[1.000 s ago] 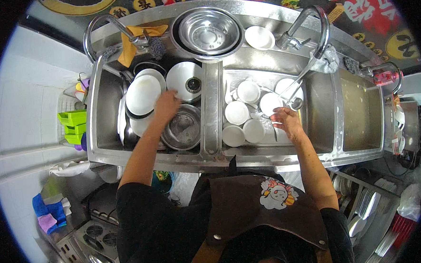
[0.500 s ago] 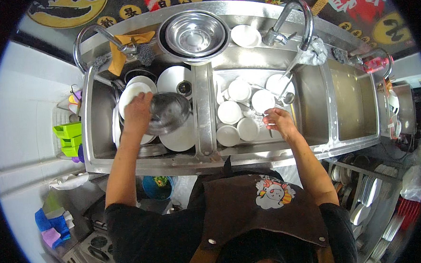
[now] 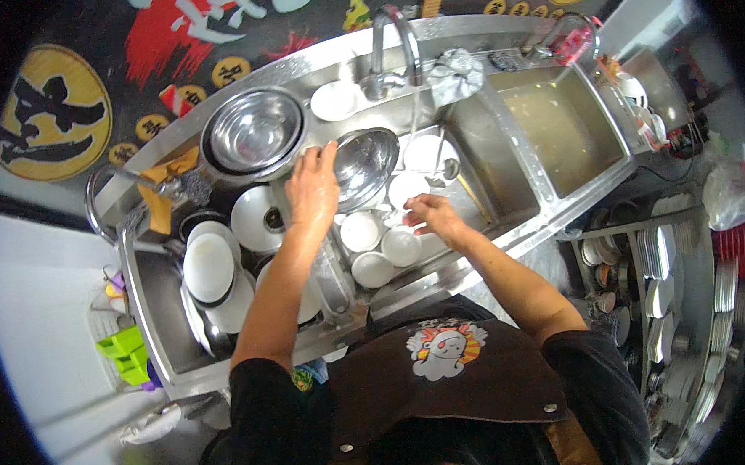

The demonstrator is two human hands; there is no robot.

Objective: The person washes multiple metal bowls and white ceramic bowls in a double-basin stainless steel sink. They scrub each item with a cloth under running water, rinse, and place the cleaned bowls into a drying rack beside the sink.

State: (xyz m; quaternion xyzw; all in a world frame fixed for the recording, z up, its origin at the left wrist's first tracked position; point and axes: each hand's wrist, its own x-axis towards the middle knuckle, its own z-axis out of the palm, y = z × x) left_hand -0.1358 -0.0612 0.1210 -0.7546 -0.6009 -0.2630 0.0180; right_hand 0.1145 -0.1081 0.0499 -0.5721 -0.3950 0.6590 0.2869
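Note:
My left hand (image 3: 313, 185) is closed on the rim of a stainless steel bowl (image 3: 367, 167), held tilted over the middle sink basin (image 3: 482, 155). Below it are several small white bowls (image 3: 373, 269), and a white plate (image 3: 429, 152) lies farther back. A ladle (image 3: 448, 169) rests against that plate. Close to the white bowls hovers my right hand (image 3: 433, 219), fingers apart and slightly bent, with nothing visible in it. The steel bowl hides part of the crockery behind it.
White plates (image 3: 208, 268) fill the left basin. Nested metal bowls (image 3: 256, 131) and a small white dish (image 3: 334, 101) sit on the back ledge. A tall faucet (image 3: 413, 49) arches over the middle basin; cloudy water (image 3: 557, 130) stands in the right one. Dish racks (image 3: 658, 293) are at lower right.
My left hand has carried the steel bowl from the left basin rightward to the middle one. The whole view has turned and shifted; my right hand stays near the white bowls.

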